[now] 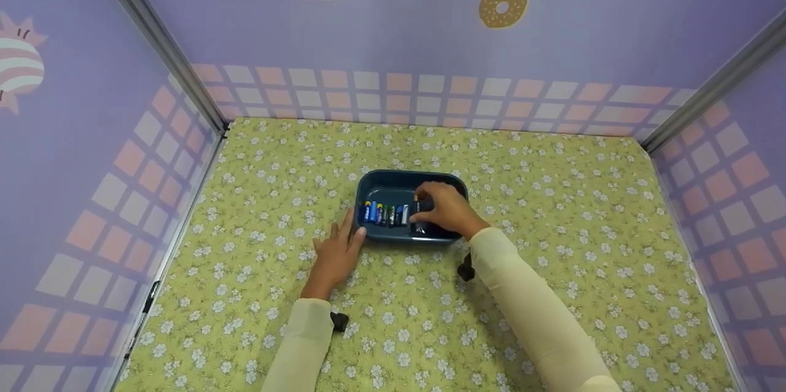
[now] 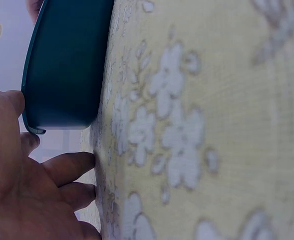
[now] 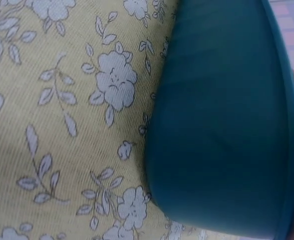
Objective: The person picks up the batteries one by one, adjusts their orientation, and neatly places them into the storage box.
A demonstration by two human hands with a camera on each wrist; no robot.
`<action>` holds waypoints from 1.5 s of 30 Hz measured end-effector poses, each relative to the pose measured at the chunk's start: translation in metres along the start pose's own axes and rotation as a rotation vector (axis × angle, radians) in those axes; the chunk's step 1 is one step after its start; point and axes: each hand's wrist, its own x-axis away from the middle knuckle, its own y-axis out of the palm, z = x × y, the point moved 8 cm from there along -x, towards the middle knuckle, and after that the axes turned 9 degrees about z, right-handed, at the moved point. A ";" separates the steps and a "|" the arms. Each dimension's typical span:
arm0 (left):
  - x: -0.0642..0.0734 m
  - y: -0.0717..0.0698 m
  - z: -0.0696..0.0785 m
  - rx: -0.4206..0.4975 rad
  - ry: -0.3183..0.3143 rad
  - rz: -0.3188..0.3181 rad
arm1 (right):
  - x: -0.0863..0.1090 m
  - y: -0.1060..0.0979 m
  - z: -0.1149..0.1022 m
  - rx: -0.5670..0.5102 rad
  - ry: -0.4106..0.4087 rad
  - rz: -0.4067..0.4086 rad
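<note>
A dark teal tub (image 1: 400,237) stands on the flowered cloth. Inside it, several small batteries (image 1: 385,214) lie side by side in a row along the left and middle, blue, green, black and silver. My right hand (image 1: 451,207) reaches in over the right part and pinches a dark battery (image 1: 424,204) between thumb and fingers; the hand partly hides it. Outside the left wall, my left hand (image 1: 339,249) touches the tub's near-left corner with thumb and forefinger. Its other fingers (image 2: 72,167) are spread and rest on the cloth. In the right wrist view, the tub's outer wall (image 3: 221,120) hides most of the hand.
Yellow-green flowered cloth (image 1: 552,195) covers the surface around the tub. Purple panels with a pink and white checked band (image 1: 393,94) rise at the back and both sides, joined by grey metal posts (image 1: 156,42). Dark wrist straps show on both sleeves.
</note>
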 end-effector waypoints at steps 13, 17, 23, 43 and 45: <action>0.000 0.001 -0.003 0.008 -0.024 0.000 | -0.003 0.017 0.006 0.087 0.047 -0.041; 0.000 0.001 -0.002 0.008 -0.027 0.004 | -0.003 0.020 0.007 0.118 0.049 -0.044; 0.001 0.002 -0.002 0.009 -0.025 -0.005 | -0.004 0.024 0.008 0.146 0.045 -0.053; 0.001 0.000 -0.001 0.011 -0.016 -0.009 | -0.004 0.030 0.012 0.141 0.064 -0.056; 0.001 0.001 -0.002 0.013 -0.017 -0.009 | -0.004 0.030 0.012 0.146 0.066 -0.057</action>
